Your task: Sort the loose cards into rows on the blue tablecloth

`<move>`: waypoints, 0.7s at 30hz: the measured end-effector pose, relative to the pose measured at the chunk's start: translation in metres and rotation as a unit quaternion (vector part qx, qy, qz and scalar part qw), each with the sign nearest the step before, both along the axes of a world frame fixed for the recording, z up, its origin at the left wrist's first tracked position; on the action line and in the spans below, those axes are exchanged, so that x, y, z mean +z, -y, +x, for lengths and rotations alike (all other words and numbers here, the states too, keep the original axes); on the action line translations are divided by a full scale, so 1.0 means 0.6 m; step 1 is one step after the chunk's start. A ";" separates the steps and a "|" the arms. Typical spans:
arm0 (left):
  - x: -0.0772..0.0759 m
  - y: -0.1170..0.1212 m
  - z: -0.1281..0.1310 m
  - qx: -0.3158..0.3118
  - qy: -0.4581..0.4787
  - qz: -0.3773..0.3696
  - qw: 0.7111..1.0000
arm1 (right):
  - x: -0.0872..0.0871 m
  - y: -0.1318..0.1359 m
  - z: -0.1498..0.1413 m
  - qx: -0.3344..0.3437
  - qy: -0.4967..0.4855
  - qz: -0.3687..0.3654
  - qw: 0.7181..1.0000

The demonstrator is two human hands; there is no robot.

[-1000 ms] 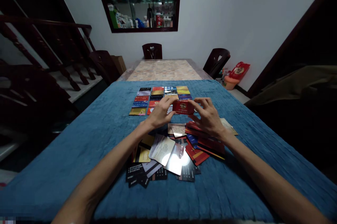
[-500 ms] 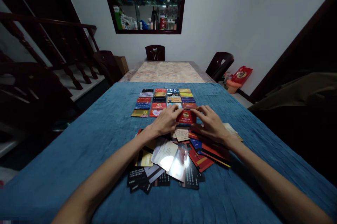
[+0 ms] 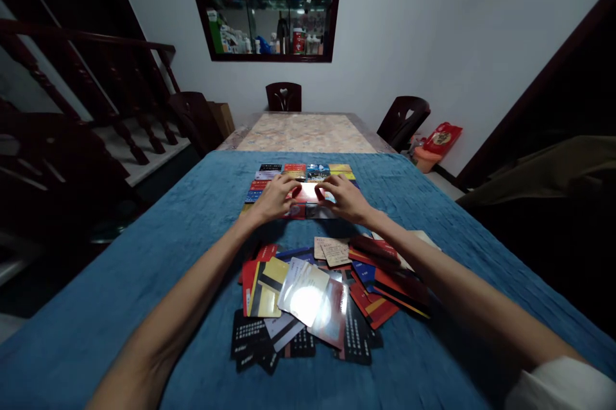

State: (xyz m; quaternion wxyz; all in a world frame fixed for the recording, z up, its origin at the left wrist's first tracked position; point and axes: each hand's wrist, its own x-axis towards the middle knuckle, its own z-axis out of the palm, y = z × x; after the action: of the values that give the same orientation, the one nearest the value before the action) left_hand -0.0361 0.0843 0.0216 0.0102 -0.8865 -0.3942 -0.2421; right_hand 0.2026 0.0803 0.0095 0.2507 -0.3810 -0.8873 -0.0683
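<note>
A red card (image 3: 308,192), washed out by glare, is held up between my two hands. My left hand (image 3: 275,198) pinches its left end and my right hand (image 3: 347,197) its right end, thumbs and fingers curled. Directly beneath and behind it lie rows of cards on the blue cloth, partly hidden by my hands; a red card (image 3: 295,167) and a yellow card (image 3: 341,167) show in the back row. Closer to me spreads a loose pile of cards, among them a shiny silver card (image 3: 294,288), a gold card (image 3: 266,298) and a black card (image 3: 356,336).
A blue cloth (image 3: 158,294) covers the near part of the table, and the patterned tabletop (image 3: 303,131) shows beyond it. Dark chairs (image 3: 403,120) stand around the far end. A wall cabinet (image 3: 272,58) with bottles hangs behind; a stair railing (image 3: 96,38) runs along the left.
Both hands have moved forward and left with the red card, from in front of the rows to over them. The card has tilted and now catches the light. More of the pile shows.
</note>
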 end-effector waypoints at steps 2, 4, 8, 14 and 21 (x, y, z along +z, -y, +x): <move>-0.007 -0.017 -0.017 0.011 0.006 -0.015 1.000 | 0.001 -0.012 -0.018 0.002 0.007 -0.019 1.000; -0.014 -0.030 -0.030 0.020 0.008 -0.029 0.999 | 0.001 -0.024 -0.034 -0.002 0.027 -0.034 0.999; -0.030 -0.046 -0.047 0.041 0.004 -0.049 0.998 | -0.002 -0.042 -0.056 -0.026 0.066 -0.064 0.995; -0.051 -0.064 -0.056 0.054 -0.021 -0.055 0.997 | -0.006 -0.053 -0.074 -0.059 0.110 -0.113 0.986; -0.069 -0.078 -0.058 0.064 -0.046 -0.070 0.994 | -0.006 -0.056 -0.082 -0.063 0.140 -0.127 0.980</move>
State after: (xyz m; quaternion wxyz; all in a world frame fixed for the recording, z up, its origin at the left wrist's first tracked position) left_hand -0.0708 0.1309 -0.0196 -0.0178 -0.8684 -0.4649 -0.1715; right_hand 0.1535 0.1138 0.0062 0.0688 -0.4518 -0.8891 -0.0235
